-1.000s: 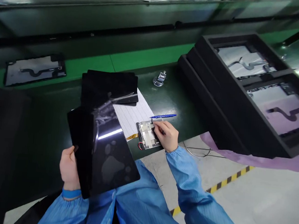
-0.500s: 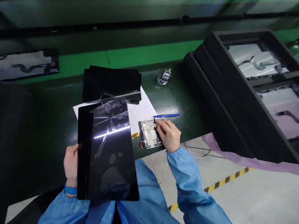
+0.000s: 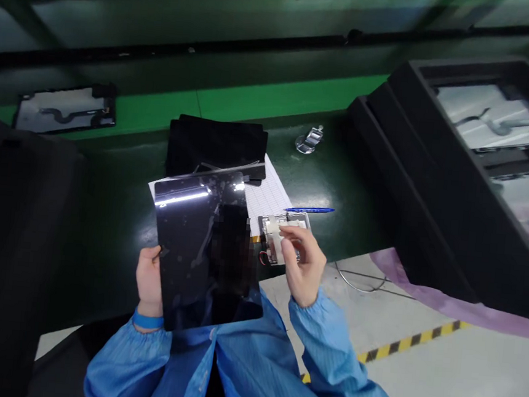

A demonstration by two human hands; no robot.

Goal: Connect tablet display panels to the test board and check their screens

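My left hand grips the left edge of a glossy black screen panel, held upright over my lap; a film on it reflects light. My right hand hovers just above a small circuit board lying at the table's near edge. Its fingers are curled in a pinch, and I cannot make out what is between them. A blue pen lies just beyond the board on a gridded paper sheet.
A stack of black panels lies behind the paper. Stacked black trays holding panels stand at the right over a purple sheet. A small clear object, another panel on the green belt, and a dark bulk at left.
My left hand has turned the black panel more upright and square to me. My right hand has lifted off the circuit board and drawn back slightly toward me.
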